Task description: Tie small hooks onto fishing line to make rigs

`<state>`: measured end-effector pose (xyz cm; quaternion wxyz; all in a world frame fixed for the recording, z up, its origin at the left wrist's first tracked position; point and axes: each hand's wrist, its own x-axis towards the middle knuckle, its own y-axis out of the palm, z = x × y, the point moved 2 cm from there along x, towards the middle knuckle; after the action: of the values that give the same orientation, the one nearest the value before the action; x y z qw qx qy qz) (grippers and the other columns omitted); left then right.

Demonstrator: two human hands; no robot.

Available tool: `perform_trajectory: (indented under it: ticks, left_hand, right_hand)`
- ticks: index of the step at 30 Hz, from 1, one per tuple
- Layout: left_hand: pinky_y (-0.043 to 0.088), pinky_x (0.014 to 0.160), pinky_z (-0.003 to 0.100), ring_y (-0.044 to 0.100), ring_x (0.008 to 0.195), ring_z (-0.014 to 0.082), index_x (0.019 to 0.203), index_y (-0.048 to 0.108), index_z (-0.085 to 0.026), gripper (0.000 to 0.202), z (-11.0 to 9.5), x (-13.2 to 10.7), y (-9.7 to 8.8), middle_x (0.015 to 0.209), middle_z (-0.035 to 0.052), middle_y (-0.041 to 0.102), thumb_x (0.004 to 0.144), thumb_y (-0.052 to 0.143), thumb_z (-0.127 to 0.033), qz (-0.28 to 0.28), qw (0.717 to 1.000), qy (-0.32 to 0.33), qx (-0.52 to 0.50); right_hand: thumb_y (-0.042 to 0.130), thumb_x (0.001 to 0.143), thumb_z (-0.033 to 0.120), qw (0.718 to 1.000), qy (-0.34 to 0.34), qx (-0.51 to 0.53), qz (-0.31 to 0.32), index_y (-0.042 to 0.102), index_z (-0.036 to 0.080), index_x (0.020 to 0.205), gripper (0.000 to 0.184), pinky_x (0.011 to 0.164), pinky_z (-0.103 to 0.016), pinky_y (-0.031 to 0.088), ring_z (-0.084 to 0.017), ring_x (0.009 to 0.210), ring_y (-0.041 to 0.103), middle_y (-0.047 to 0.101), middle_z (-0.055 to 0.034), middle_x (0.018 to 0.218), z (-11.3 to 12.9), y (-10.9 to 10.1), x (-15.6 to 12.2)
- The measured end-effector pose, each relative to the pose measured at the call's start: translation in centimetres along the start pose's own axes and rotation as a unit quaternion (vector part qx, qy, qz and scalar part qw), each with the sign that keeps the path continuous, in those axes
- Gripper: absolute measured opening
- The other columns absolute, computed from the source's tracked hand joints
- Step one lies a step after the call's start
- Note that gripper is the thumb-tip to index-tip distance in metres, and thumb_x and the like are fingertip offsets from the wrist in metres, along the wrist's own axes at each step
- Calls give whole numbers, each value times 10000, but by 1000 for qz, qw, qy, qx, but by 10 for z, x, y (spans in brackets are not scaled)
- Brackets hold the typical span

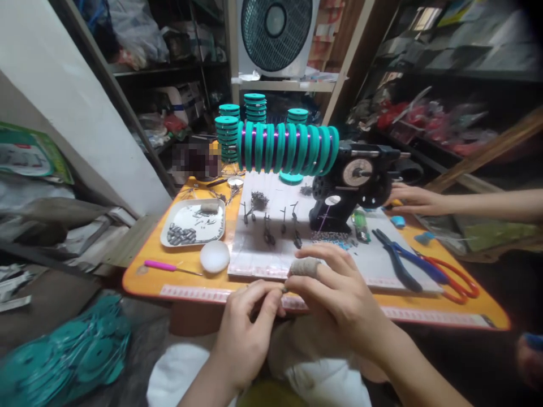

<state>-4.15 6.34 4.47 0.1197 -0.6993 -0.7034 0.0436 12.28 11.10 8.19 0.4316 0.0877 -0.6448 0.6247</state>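
Observation:
My left hand [248,328] and my right hand [339,305] meet at the near edge of the orange table [186,268]. Both pinch a tiny item between their fingertips, too small to name. My right index finger wears a beige tape wrap [304,267]. Just beyond them lies a white work mat [258,257] with several small dark hooks and clusters of beads. A black winding machine [356,181] stands on the mat, carrying a row of teal spools [288,148].
Another person's hand [413,199] rests at the table's right side. Blue pliers [401,257] and red-handled scissors [452,280] lie right. A metal tray [193,223], white round lid [214,256] and pink-handled tool [167,267] sit left. Teal spool stacks [227,135] and a fan [275,34] stand behind.

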Motion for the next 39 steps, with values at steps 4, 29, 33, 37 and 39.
perform_trajectory:
  ticks: [4,29,33,37,39]
  left_hand:
    - [461,590,236,541,618,123,1167,665,-169,314,4,-4,4,789,26,660,973,505,-357,-1,995,-41,-92]
    - [249,402,179,367,409,32,1092,674,-118,484,11,4,12,625,-17,582,891,601,-553,84,965,-153,-194]
    - [251,406,172,385,418,33,1035,680,-123,451,10,3,14,629,-11,594,888,612,-544,106,964,-156,-190]
    - [250,400,169,377,404,30,979,676,-127,444,11,4,17,615,-15,596,858,646,-553,113,957,-168,-207]
    - [255,402,168,387,406,33,947,676,-130,440,12,4,17,612,-17,594,842,660,-557,105,959,-170,-199]
  right_hand:
    - [518,897,82,1000,-12,-27,2,700,206,944,225,978,-432,409,-241,1046,609,698,-43,796,3,-1,2]
    - [482,939,90,996,-47,-72,-16,696,150,965,224,1098,-448,326,-223,1064,600,709,-39,854,3,-5,-10]
    - [469,950,101,996,-56,-73,-8,690,144,919,227,1090,-446,330,-223,1066,600,684,-36,789,2,-7,-13]
    - [492,943,106,996,-56,-73,3,680,146,923,193,1106,-445,312,-220,1083,593,696,-35,828,0,-7,-13]
    - [498,945,109,996,-57,-75,5,677,147,925,185,1111,-443,306,-219,1086,592,695,-33,823,0,-7,-13]
